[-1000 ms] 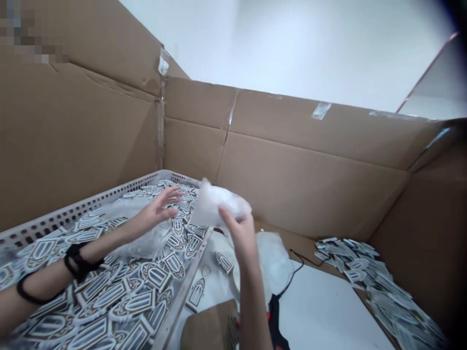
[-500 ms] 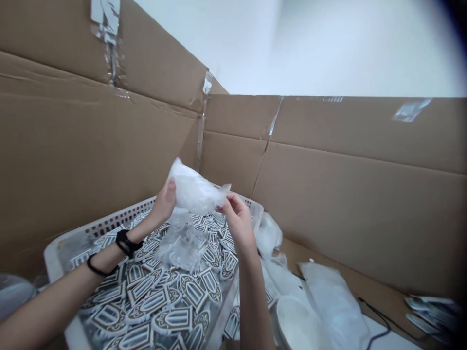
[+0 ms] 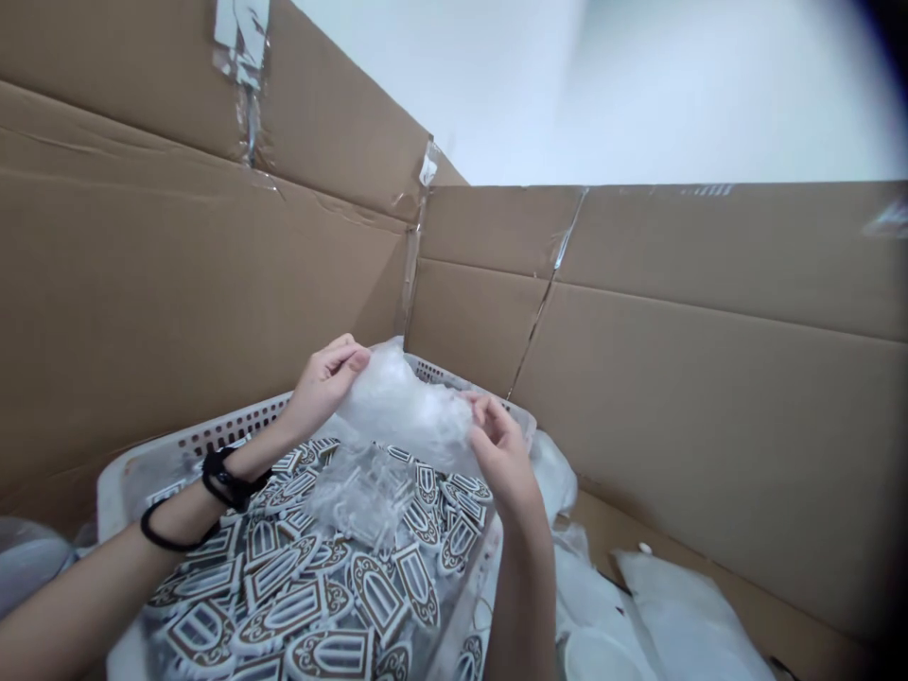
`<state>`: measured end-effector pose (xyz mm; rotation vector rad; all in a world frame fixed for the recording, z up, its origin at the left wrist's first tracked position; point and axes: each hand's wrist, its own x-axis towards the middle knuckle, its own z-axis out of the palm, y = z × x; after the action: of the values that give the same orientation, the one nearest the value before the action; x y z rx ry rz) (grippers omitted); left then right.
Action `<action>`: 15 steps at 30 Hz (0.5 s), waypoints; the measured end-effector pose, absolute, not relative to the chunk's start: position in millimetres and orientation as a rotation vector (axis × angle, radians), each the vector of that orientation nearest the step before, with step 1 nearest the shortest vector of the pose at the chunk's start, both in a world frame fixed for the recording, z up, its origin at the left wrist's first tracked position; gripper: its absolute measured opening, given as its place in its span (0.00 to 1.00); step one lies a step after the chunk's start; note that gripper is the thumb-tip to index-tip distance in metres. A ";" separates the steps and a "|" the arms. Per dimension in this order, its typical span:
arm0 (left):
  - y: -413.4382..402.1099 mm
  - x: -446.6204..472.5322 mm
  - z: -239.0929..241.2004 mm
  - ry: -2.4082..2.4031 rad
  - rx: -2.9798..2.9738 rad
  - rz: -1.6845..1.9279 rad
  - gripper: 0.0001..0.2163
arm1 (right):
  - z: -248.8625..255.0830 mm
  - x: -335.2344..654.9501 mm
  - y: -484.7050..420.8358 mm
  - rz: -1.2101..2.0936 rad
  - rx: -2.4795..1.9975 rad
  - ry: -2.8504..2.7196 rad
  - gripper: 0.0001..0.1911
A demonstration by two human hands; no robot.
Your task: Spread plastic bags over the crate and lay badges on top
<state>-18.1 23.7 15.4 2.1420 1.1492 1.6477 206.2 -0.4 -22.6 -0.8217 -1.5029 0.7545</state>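
Plastic bag [image 3: 418, 416] in 2 hands [image 3: 324, 383]; taped label [image 3: 242, 28] unreadable

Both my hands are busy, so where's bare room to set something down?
Probably the narrow strip of brown cardboard at right, between the flat white plastic and the back wall. It's crowded in the basket, heaped with arched pieces below the held plastic, and just right of the basket, where a white bag and round container sit.

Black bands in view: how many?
2, both on the left forearm: thicker band at the wrist, thinner band farther up the arm. No others show.
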 end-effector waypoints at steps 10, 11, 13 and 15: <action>8.0 -16.3 20.0 1.237 2.418 1.814 0.12 | -0.4 195.1 -11.4 0.729 -1.006 -2.085 0.31; 6.3 -17.6 21.6 1.257 2.339 1.814 0.11 | 0.3 197.1 -12.6 0.692 -1.048 -2.114 0.26; 4.2 -18.8 22.9 1.257 2.242 1.777 0.10 | 0.1 202.8 -16.8 0.653 -1.047 -2.102 0.23; 4.2 -17.5 21.5 1.294 2.271 1.683 0.10 | -1.4 207.4 -21.1 0.654 -0.978 -2.046 0.26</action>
<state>-17.5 4.2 21.5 2.2715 1.2941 1.6832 207.4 -21.1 -1.4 -0.9777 -2.0455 0.6543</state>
